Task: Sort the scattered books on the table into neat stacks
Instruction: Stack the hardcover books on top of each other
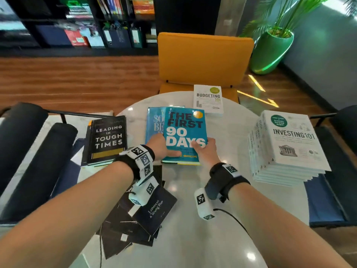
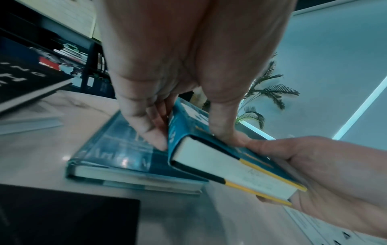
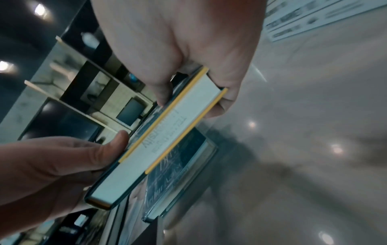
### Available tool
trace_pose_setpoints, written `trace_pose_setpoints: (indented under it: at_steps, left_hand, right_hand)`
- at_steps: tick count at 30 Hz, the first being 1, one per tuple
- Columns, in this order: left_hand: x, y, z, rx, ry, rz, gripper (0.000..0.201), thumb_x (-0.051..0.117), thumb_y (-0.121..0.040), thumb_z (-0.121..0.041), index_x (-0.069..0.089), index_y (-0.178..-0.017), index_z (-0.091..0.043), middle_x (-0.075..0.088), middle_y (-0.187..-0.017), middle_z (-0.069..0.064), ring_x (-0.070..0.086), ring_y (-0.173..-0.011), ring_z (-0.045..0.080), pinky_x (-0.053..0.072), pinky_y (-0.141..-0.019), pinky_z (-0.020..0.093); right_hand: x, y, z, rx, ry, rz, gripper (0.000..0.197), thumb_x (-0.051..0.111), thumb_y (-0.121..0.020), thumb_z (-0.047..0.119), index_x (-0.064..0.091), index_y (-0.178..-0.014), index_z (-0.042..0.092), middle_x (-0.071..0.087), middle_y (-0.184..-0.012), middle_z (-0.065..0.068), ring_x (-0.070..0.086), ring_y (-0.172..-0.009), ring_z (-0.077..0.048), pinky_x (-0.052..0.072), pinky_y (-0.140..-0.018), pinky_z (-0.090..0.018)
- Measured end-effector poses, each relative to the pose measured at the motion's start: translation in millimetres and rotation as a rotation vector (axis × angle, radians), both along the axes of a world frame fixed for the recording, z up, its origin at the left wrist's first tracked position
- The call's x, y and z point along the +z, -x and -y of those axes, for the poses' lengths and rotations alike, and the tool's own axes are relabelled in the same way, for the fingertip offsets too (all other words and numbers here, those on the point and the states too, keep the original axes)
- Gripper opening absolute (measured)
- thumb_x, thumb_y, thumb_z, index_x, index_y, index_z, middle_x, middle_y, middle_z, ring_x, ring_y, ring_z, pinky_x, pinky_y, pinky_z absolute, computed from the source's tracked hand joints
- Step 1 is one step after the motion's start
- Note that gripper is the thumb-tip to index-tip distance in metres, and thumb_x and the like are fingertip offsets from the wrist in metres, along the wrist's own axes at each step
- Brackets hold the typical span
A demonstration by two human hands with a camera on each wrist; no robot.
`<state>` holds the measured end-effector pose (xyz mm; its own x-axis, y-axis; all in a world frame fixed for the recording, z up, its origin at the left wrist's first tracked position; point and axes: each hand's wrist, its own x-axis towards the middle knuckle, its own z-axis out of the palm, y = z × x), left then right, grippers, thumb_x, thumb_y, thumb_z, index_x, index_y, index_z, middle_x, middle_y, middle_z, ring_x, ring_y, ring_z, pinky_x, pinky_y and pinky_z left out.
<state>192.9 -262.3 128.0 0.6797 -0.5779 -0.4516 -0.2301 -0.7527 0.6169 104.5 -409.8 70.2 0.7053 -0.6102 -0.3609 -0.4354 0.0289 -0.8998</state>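
Head view: left hand [image 1: 158, 145] and right hand [image 1: 205, 149] both pinching thick teal hardcover book [image 1: 185, 132], tilted over thinner blue book [image 1: 154, 122] beneath.

Your head camera looks down at the round white table [image 1: 228, 128]. Both wrist cameras sit very close, sharing the thick blue book [image 2: 211, 159] with yellow-edged covers.

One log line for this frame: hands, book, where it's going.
left hand: holds book's left edge | right hand: holds right edge | blue book: tilted over second blue book | table: black, white stacks aside
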Motion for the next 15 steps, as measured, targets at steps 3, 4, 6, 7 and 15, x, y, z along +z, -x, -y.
trace_pose_setpoints:
  at_steps: [3, 4, 6, 7, 15]
  left_hand:
    - [-9, -28, -9, -0.048, -0.090, 0.097, 0.065, 0.080, -0.073, -0.042, 0.058, -0.130, -0.021, 0.062, -0.130, 0.000, 0.057, -0.119, 0.023, 0.043, -0.105, 0.039]
    - [-12, -37, -10, -0.051, -0.127, 0.132, 0.063, 0.077, -0.076, -0.043, 0.056, -0.132, -0.023, 0.061, -0.131, 0.001, 0.055, -0.120, 0.025, 0.040, -0.106, 0.039]
    - [-18, -55, -14, -0.052, -0.170, 0.166, 0.062, 0.074, -0.078, -0.047, 0.055, -0.133, -0.024, 0.060, -0.132, 0.003, 0.053, -0.120, 0.028, 0.041, -0.105, 0.040]
    - [-23, -64, -14, -0.045, -0.175, 0.164, 0.061, 0.073, -0.079, -0.046, 0.055, -0.134, -0.024, 0.060, -0.132, 0.003, 0.054, -0.120, 0.028, 0.042, -0.104, 0.039]
    - [-55, -92, -22, 0.050, -0.116, 0.188, 0.070, 0.074, -0.080, -0.028, 0.036, -0.138, -0.019, 0.059, -0.129, 0.008, 0.057, -0.116, 0.031, 0.047, -0.097, 0.043]
  right_hand:
    - [1, -34, -5, 0.077, 0.090, -0.077, 0.040, 0.062, -0.091, 0.021, 0.044, -0.123, 0.006, 0.046, -0.129, -0.011, 0.054, -0.107, -0.020, 0.045, -0.085, -0.029]
    - [2, -44, -6, 0.111, 0.116, -0.102, 0.042, 0.059, -0.092, 0.020, 0.042, -0.127, 0.006, 0.041, -0.128, -0.007, 0.048, -0.105, -0.017, 0.040, -0.085, -0.025]
    - [3, -61, -6, 0.177, 0.171, -0.158, 0.046, 0.056, -0.090, 0.020, 0.041, -0.131, 0.008, 0.037, -0.123, -0.005, 0.040, -0.108, -0.016, 0.035, -0.090, -0.025]
    - [3, -69, -6, 0.214, 0.202, -0.194, 0.049, 0.057, -0.086, 0.024, 0.043, -0.131, 0.010, 0.039, -0.123, -0.008, 0.040, -0.114, -0.021, 0.036, -0.094, -0.029]
    - [-5, -98, -16, 0.511, 0.464, -0.398, 0.071, 0.054, -0.089, 0.022, 0.020, -0.151, 0.016, 0.036, -0.143, -0.015, 0.031, -0.132, -0.038, 0.028, -0.108, -0.042]
